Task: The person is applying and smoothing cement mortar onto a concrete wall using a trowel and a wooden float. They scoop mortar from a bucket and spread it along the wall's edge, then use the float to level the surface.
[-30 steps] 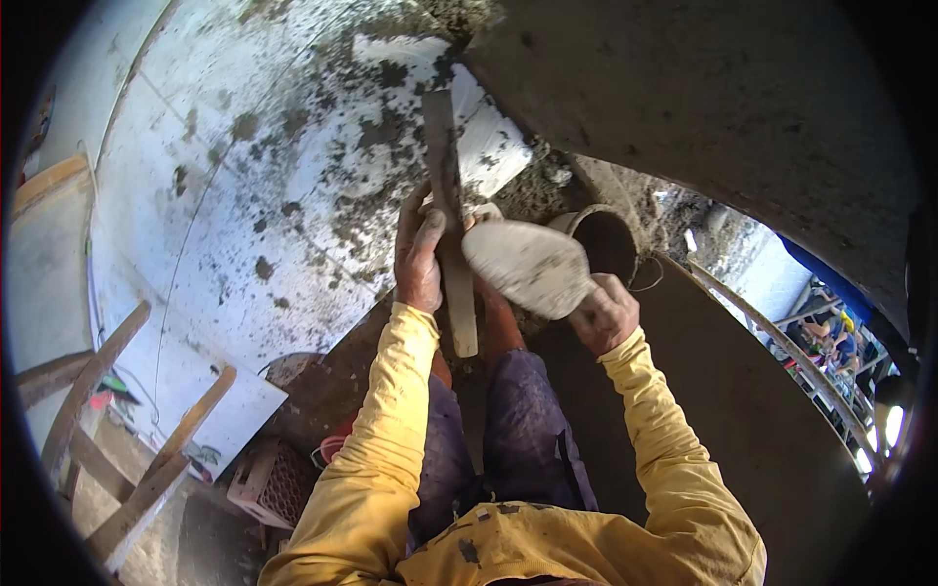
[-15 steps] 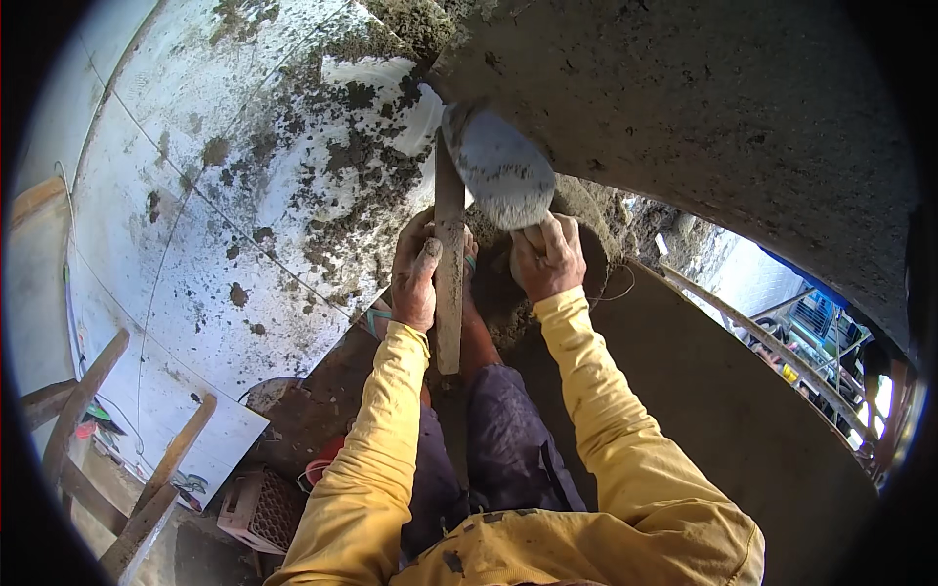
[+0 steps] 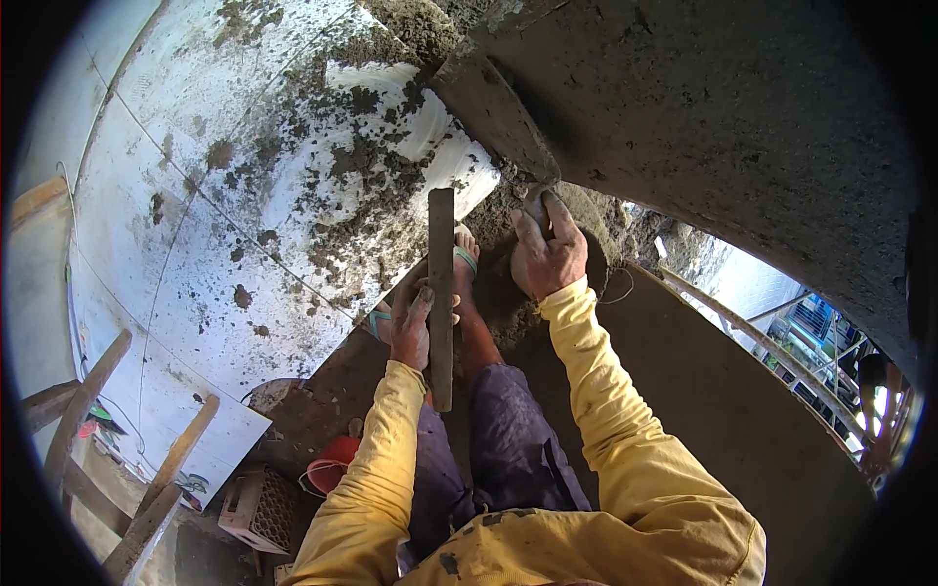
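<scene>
My left hand [image 3: 410, 327] grips a narrow, mortar-stained wooden board [image 3: 442, 283], held lengthwise in front of my legs. Its thumb lies along the left side, and fingertips show past the right edge. My right hand [image 3: 555, 249] is closed around the handle of a trowel [image 3: 500, 122]. The trowel's blade, dull with mortar, lies against the edge of a large, plastered grey surface [image 3: 723, 127]. Beneath the right hand stands a dark round container [image 3: 598, 220], partly hidden, its contents hard to make out.
A white sheet [image 3: 293, 215] spattered with mortar spreads out on the left. Wooden bars [image 3: 176, 449] stand at lower left, near a crate [image 3: 259, 513] and a red bucket [image 3: 334, 464]. My sandalled foot [image 3: 465, 256] is between my hands. A long pole [image 3: 762, 337] slants at right.
The trowel has swung from above the board to the plastered edge, its pale blade face turned out of sight. The board has come lower, nearer my body, with my left hand.
</scene>
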Tool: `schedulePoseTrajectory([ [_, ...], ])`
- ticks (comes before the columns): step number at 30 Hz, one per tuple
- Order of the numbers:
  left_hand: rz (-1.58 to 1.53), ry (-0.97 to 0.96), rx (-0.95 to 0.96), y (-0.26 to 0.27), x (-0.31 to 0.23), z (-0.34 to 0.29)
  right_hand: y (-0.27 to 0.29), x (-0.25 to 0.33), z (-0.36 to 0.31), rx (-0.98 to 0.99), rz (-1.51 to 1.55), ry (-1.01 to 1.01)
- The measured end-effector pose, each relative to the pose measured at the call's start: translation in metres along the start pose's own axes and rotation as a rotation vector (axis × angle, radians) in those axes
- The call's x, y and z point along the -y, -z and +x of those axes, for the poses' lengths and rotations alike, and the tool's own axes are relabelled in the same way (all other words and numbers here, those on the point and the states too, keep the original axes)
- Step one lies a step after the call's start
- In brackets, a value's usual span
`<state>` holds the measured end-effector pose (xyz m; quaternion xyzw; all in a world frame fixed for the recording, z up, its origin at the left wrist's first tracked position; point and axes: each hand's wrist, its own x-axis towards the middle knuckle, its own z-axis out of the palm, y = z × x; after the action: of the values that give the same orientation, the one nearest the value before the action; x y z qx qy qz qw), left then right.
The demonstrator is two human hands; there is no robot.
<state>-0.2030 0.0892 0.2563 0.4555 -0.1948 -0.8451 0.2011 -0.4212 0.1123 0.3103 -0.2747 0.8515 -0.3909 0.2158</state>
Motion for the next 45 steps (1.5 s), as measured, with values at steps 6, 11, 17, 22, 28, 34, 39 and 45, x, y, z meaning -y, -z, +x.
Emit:
schedulePoseTrajectory([
  [6,-0.048,0.031,-0.017,0.008,0.009,-0.011,0.009,0.015,-0.009,-0.044,-0.046,0.064],
  [11,-0.014,0.046,-0.044,0.008,0.007,-0.02,0.021,-0.003,-0.025,-0.126,-0.211,0.297],
  [17,0.04,0.038,-0.033,0.015,0.004,-0.026,0.069,-0.04,-0.064,0.109,-0.358,0.117],
  [22,0.088,0.05,-0.03,0.009,-0.002,-0.027,0.077,-0.071,-0.051,0.158,-0.369,-0.06],
  [28,0.08,0.052,-0.041,0.009,0.0,-0.028,0.097,-0.056,-0.038,0.168,-0.255,-0.24],
  [34,0.04,0.071,-0.097,0.011,0.004,-0.034,0.118,-0.077,-0.072,0.09,-0.23,-0.064],
  [39,0.022,0.081,-0.127,0.019,0.01,-0.038,0.079,-0.11,-0.101,0.18,-0.205,-0.335],
  [45,0.027,0.102,-0.157,0.028,0.017,-0.042,0.002,-0.165,-0.102,0.137,-0.434,-0.463],
])
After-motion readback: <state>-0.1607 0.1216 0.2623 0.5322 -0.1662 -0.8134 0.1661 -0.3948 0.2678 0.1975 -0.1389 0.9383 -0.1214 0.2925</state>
